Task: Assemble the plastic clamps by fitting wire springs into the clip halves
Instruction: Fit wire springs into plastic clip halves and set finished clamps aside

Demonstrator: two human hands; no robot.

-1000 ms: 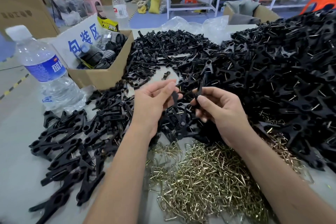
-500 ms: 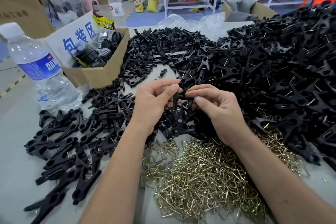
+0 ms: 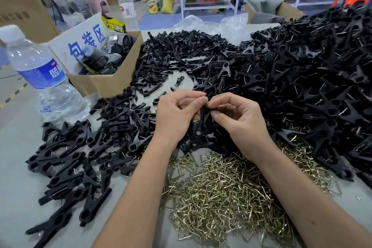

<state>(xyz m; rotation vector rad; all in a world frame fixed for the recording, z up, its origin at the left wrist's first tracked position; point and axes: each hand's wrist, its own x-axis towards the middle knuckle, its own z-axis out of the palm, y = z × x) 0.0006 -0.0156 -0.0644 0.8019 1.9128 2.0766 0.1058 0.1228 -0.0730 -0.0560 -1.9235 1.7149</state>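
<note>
My left hand (image 3: 177, 112) and my right hand (image 3: 239, 119) meet at the table's middle, fingertips together. Both pinch the top of a pair of black clip halves (image 3: 202, 119) that hangs upright between them. Whether a spring sits in it is hidden by my fingers. A heap of brass-coloured wire springs (image 3: 225, 193) lies just in front of my wrists. Loose black clip halves (image 3: 181, 60) spread behind my hands. A tall pile of black clamps with wire showing (image 3: 314, 78) fills the right side. More black clamps (image 3: 76, 159) lie at the left.
A water bottle (image 3: 40, 78) stands at the left edge. Behind it is an open cardboard box (image 3: 104, 80) with tape rolls and a white sign. A crumpled clear plastic bag (image 3: 213, 24) lies at the table's far edge. Cartons and metal racks stand beyond.
My hands have come together: the right hand moved left with its clip half to meet the piece in the left hand, and both now pinch the joined pair.
</note>
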